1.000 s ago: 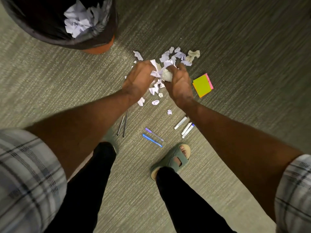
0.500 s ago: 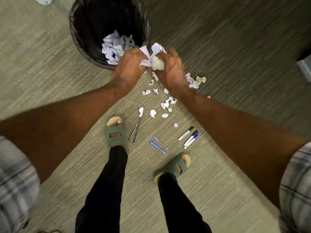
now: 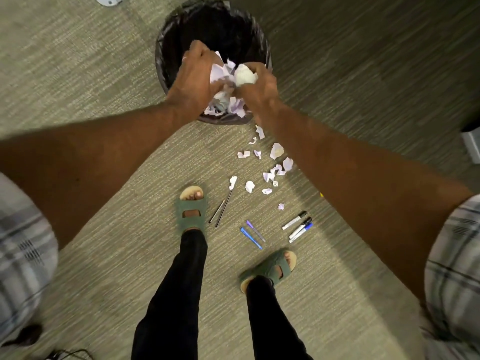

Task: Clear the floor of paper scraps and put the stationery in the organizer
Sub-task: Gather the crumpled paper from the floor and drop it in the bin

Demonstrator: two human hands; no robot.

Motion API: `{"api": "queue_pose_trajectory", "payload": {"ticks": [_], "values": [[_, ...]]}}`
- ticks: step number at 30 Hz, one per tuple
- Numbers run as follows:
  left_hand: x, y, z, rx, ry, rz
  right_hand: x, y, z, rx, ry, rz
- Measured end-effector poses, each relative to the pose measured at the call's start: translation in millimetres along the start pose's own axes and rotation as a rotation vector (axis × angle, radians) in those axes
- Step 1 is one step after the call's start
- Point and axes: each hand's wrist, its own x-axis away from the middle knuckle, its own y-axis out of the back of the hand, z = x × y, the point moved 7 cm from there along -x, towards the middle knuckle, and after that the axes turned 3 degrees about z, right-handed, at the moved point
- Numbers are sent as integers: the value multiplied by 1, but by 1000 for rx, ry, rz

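Note:
Both my hands are over the black-lined bin (image 3: pixel 166 48). My left hand (image 3: pixel 194 74) grips a bunch of white and lilac paper scraps (image 3: pixel 220 71). My right hand (image 3: pixel 259 84) holds a crumpled white paper ball (image 3: pixel 244 75) beside them. More scraps (image 3: pixel 228 107) lie inside the bin below. Several loose scraps (image 3: pixel 275 152) remain on the carpet right of the bin. On the floor lie two dark pencils (image 3: pixel 220 210), a blue pen (image 3: pixel 250 237) with a purple pen (image 3: pixel 255 231), and three markers (image 3: pixel 298 226).
My two feet in green sandals stand on the carpet, the left (image 3: pixel 192 209) beside the pencils, the right (image 3: pixel 270 268) just below the pens. A yellow corner (image 3: pixel 321 195) shows at my right forearm. A white object (image 3: pixel 109 0) sits at the top edge.
Both hands lifted the bundle of scraps off the floor and carried it up and left until it is over the bin. The sticky-note pad is now hidden behind my right arm.

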Motion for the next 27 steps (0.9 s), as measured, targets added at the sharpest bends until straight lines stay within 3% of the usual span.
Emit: {"api": "queue_pose_trajectory", "payload": {"ticks": [4,8,12,19,21,27], "values": [[-13,11,20,157,136,-106,-3,-8,0,-287,-128,42],[-17,9,29,165,130,-84,-7,-9,-2,-321,-184,27],[-17,4,34,174,143,-54,-9,-5,-7,-237,-169,9],[-6,-19,19,190,95,8,-3,31,-24,-24,37,-76],[4,-35,7,207,47,63,2,45,-41,151,76,-89],[41,-112,-10,224,55,213,16,77,-137,348,42,-64]]}}
